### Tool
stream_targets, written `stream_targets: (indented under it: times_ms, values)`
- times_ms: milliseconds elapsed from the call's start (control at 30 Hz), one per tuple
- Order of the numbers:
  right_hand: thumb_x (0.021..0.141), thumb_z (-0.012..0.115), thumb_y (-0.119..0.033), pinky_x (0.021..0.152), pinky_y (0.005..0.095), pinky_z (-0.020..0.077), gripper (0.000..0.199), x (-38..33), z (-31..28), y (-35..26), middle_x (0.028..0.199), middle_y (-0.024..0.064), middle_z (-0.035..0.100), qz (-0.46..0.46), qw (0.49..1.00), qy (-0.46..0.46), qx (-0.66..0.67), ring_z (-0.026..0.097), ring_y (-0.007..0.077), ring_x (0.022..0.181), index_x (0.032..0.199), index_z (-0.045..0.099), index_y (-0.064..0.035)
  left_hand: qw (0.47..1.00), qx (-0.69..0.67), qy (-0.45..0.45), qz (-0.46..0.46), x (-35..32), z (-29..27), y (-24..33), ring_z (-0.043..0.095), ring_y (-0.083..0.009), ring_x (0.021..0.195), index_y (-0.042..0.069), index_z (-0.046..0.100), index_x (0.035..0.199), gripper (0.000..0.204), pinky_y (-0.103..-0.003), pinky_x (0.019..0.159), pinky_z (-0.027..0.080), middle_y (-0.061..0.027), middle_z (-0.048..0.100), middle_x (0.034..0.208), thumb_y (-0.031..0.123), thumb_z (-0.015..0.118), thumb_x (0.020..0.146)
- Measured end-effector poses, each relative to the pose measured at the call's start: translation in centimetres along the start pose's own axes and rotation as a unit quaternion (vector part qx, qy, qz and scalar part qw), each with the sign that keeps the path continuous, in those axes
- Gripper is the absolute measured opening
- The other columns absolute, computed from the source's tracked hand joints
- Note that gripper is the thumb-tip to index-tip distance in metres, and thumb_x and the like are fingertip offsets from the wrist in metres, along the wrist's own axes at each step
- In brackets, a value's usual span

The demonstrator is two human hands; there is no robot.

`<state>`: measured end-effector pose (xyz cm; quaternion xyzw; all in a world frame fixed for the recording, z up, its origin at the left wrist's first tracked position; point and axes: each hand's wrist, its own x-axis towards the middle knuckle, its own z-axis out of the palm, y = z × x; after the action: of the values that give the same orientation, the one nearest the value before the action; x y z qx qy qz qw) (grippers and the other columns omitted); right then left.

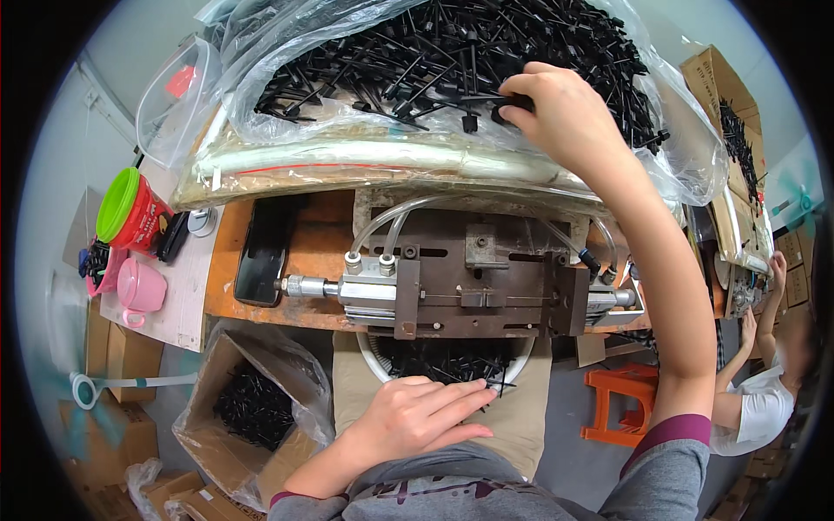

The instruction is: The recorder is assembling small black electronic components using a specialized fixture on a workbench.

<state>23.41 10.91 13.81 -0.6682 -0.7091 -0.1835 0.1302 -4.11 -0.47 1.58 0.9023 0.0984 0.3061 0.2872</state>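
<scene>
— Where is the right hand (556, 108)?

— Stretched far forward, up on the heap of small black plastic parts (417, 52) lying in a clear plastic bag (686, 148). Its fingers are pinched shut around one of those black parts at the near edge of the heap.

— And the left hand (417, 417)?

— Down low, close to the body, resting on the lap. The fingers are stretched out and loosely together, and a thin black pin (495, 382) sits at the fingertips. I cannot tell whether it is truly gripped or only touched.

— What lies between the two hands?

— A metal fixture (469, 278) with a pneumatic cylinder and clear hoses, mounted on the orange surface (326, 226). Just ahead of the left fingertips, under the fixture, a round white bowl (375, 365) holds more black parts.

— Anything off to the sides?

— Left of the left hand, a cardboard box (252, 404) lined with plastic, black parts inside. Farther left, a pink cup (143, 288) and a red can with a green lid (130, 213). Beyond the right forearm, another person (764, 391) in white is working.
</scene>
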Motion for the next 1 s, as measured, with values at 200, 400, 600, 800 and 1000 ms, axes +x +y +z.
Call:
stream_targets:
  times_ms: [200, 400, 600, 800, 1000]
  values:
    - [0.084, 0.071, -0.023, 0.082, 0.0398, 0.0506, 0.025, -2.5, -1.4, 1.9, 0.093, 0.0108, 0.061, -0.015, 0.997, 0.060, 0.049, 0.063, 0.0293, 0.093, 0.099, 0.070, -0.0029, 1.000, -0.026, 0.006, 0.012, 0.5, -0.5, 0.1, 0.063, -0.0140, 0.059, 0.005, 0.072, 0.107, 0.050, -0.023, 0.053, 0.048, -0.0075, 0.073, 0.103, 0.041, 0.079, 0.072]
    - [0.088, 0.071, -0.027, 0.056, 0.0313, 0.0435, 0.028, -5.4, -2.8, 0.7, 0.075, 0.0071, 0.063, 0.099, 0.962, 0.088, 0.240, 0.057, 0.0125, 0.062, 0.097, 0.071, -0.0003, 0.986, -0.004, 0.164, 0.005, 3.2, -0.8, -0.1, 0.071, -0.0221, 0.077, 0.000, 0.069, 0.106, 0.037, -0.028, 0.064, 0.054, -0.0147, 0.073, 0.102, 0.015, 0.082, 0.074]
    - [0.091, 0.068, -0.021, 0.056, 0.0220, 0.0465, 0.025, -11.9, -1.1, -6.5, 0.079, 0.0062, 0.070, 0.146, 0.818, -0.012, 0.556, 0.059, 0.0054, 0.063, 0.102, 0.069, 0.0015, 0.962, 0.034, 0.271, -0.002, 6.9, -0.5, -0.3, 0.068, -0.0272, 0.093, -0.001, 0.061, 0.111, 0.050, -0.033, 0.077, 0.054, -0.0153, 0.070, 0.102, 0.001, 0.085, 0.068]
    - [0.098, 0.057, -0.020, 0.057, 0.0316, 0.0496, 0.027, -13.8, -2.3, -8.2, 0.075, 0.0165, 0.067, 0.111, 0.816, -0.106, 0.558, 0.067, 0.0203, 0.063, 0.108, 0.063, 0.0035, 0.952, 0.012, 0.304, 0.022, 7.0, -0.4, -0.9, 0.067, -0.0242, 0.078, 0.001, 0.055, 0.102, 0.044, -0.031, 0.069, 0.055, -0.0138, 0.069, 0.090, -0.005, 0.082, 0.067]
    - [0.101, 0.049, -0.018, 0.060, 0.0323, 0.0523, 0.028, -13.1, -2.4, -8.0, 0.077, 0.0162, 0.067, 0.068, 0.815, -0.101, 0.567, 0.068, 0.0219, 0.066, 0.112, 0.061, 0.0049, 0.957, 0.026, 0.290, -0.003, 6.5, -1.2, -0.5, 0.067, -0.0197, 0.078, -0.001, 0.062, 0.102, 0.043, -0.029, 0.067, 0.055, -0.0132, 0.070, 0.091, -0.004, 0.084, 0.065]
